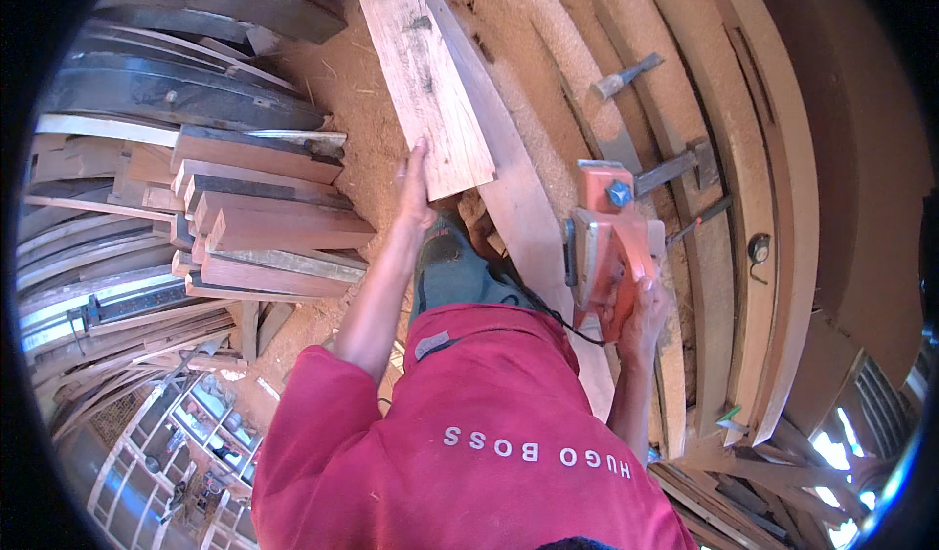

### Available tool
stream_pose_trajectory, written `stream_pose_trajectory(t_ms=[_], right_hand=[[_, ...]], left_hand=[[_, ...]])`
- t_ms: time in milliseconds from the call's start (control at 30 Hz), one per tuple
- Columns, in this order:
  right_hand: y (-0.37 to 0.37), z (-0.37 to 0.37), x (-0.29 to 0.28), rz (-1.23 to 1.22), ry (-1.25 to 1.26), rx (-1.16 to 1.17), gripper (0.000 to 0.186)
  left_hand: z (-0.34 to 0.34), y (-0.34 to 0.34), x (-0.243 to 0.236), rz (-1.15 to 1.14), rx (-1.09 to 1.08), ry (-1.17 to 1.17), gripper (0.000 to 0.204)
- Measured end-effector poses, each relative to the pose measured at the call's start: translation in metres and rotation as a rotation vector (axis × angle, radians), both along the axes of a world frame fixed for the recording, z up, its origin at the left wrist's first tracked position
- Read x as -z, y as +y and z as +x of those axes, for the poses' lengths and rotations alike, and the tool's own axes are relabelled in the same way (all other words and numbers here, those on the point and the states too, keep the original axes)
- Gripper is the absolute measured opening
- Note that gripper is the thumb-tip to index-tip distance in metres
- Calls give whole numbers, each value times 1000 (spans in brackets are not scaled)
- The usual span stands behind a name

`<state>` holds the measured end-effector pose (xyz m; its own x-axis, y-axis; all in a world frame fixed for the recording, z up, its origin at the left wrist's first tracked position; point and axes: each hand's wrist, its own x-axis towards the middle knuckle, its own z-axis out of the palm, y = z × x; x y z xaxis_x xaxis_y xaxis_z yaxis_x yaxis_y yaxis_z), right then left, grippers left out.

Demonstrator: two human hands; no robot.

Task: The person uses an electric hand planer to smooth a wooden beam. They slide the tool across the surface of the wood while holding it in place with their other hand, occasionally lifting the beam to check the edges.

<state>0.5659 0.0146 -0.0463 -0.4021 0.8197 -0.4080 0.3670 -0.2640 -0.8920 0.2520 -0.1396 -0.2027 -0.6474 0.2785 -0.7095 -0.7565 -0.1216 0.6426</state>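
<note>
My left hand (418, 180) grips the near end of a long pale board (430, 86), with fingers along its left edge. The board slants away toward the top of the view, its wide face up and marked with dark patches. In my right hand (648, 315) is an orange-red electric planer (614, 252), held by its handle. The planer has a blue knob at its far end, and a black cord (553, 313) runs from it toward my body. Beneath it lies the wood of the bench; whether its sole touches the wood cannot be made out.
Sawdust-covered planks bear a chisel (626, 76), a hammer (685, 166), a slim dark tool (699, 220) and a round tape measure (758, 249). Cut timber blocks (284, 227) are stacked at left, before curved boards (176, 90). A pale metal frame (147, 452) stands at lower left.
</note>
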Motion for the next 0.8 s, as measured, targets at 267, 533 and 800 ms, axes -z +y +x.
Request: stream_pose_trajectory(t_ms=[267,533,800], right_hand=[[-16,-65,60,-156,121,-362,53],[-34,-100,96,-98,-67,-596,48],[-54,-59,98,-27,-94,-563,48]], left_hand=[[7,-23,89,130,37,-66,67],[-3,-39,80,114,117,-86,58],[-9,-41,80,138,159,-70,53]])
